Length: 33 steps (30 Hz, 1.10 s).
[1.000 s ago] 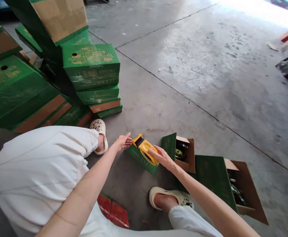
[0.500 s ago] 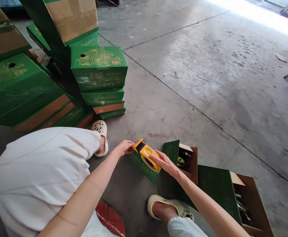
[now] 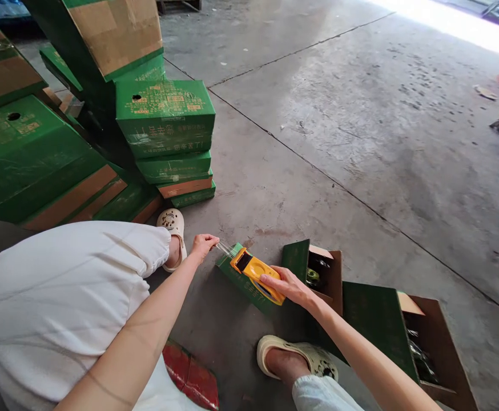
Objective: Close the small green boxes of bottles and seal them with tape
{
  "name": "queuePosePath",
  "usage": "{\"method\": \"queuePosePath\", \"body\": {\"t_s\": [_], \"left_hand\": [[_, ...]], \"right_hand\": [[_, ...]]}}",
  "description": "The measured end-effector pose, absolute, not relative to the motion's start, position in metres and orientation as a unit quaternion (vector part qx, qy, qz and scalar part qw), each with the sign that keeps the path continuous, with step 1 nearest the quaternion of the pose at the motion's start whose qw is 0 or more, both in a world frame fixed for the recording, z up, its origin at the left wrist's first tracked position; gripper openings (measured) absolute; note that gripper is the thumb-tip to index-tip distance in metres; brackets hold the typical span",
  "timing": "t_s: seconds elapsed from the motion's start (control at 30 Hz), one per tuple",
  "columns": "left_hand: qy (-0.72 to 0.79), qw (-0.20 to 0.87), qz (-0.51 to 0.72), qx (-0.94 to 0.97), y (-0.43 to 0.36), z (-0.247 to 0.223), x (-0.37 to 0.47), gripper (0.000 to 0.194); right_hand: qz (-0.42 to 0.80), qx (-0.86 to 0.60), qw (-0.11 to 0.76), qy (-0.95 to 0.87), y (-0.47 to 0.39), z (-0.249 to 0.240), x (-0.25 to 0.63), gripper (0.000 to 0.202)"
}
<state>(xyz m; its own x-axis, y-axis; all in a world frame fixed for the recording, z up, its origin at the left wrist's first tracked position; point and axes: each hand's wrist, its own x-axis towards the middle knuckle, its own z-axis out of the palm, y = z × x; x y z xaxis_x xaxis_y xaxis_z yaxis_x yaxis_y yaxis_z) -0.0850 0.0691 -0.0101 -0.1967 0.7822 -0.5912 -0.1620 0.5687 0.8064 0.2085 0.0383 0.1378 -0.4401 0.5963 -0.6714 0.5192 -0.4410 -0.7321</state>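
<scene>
1. Grips yellow tape dispenser [image 3: 260, 274] in R hand [image 3: 288, 283], thumb on near side, other fingers wrapped at far end; can't tell exact hold underneath.
2. Tilts dispenser head toward L fingers; shows dark band near head, part of roll along lower side.
3. Pinches clear strip [image 3: 225, 249] btwn L thumb & fingertips, L hand [image 3: 204, 245] closed on strip end; runs strip short way to dispenser head, looks taut.
4. Looks like mid-pull, i.e. drawing strip out of dispenser (judgement). For any further pull: needs firm R grip, steady L pinch, strip kept flat & untwisted.
5. Shows narrow green box [image 3: 238, 279] on floor, below dispenser & just R of L fingertips; can't tell if touching dispenser.
6. Just past R fingers: smaller open box [image 3: 337, 274] w/ flap up, dark & green contents, unclear. Farther R, near forearm: larger open box [image 3: 373, 308], shiny contents.
7. Watch edges: raised flaps close to R wrist & forearm, pale clog [image 3: 270, 354] below R hand, other clog [image 3: 170, 222] just L of L fingers, red item [image 3: 192, 377] nearer body.
8. Beyond L hand, up & L: stacked green boxes [image 3: 168, 125], limiting reach that way.
9. Most open room: bare concrete floor [image 3: 318, 142] ahead of both hands, esp. ahead-R; tighter btwn clogs.
</scene>
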Motion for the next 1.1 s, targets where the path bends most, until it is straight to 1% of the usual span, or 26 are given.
{"method": "queuePosePath", "body": {"t_s": [0.17,0.4,0.67,0.9,1.1], "left_hand": [[0.66,0.569,0.42,0.254,0.064,-0.019,-0.085,0.021],[0.686,0.532,0.427,0.253,0.061,-0.033,-0.087,0.021],[0.713,0.519,0.405,0.241,0.062,-0.062,-0.076,0.019],[0.715,0.544,0.355,0.258,0.053,-0.09,-0.049,0.017],[0.724,0.554,0.287,0.295,0.048,-0.096,-0.038,0.017]], "right_hand": [[0.665,-0.524,0.023,-0.533,0.033,0.133,0.216,0.068],[0.632,-0.532,0.023,-0.563,0.037,0.121,0.2,0.067],[0.548,-0.565,-0.023,-0.616,0.044,0.117,0.188,0.067],[0.511,-0.573,-0.051,-0.639,0.046,0.116,0.183,0.067],[0.534,-0.565,-0.059,-0.627,0.048,0.117,0.183,0.069]]}}
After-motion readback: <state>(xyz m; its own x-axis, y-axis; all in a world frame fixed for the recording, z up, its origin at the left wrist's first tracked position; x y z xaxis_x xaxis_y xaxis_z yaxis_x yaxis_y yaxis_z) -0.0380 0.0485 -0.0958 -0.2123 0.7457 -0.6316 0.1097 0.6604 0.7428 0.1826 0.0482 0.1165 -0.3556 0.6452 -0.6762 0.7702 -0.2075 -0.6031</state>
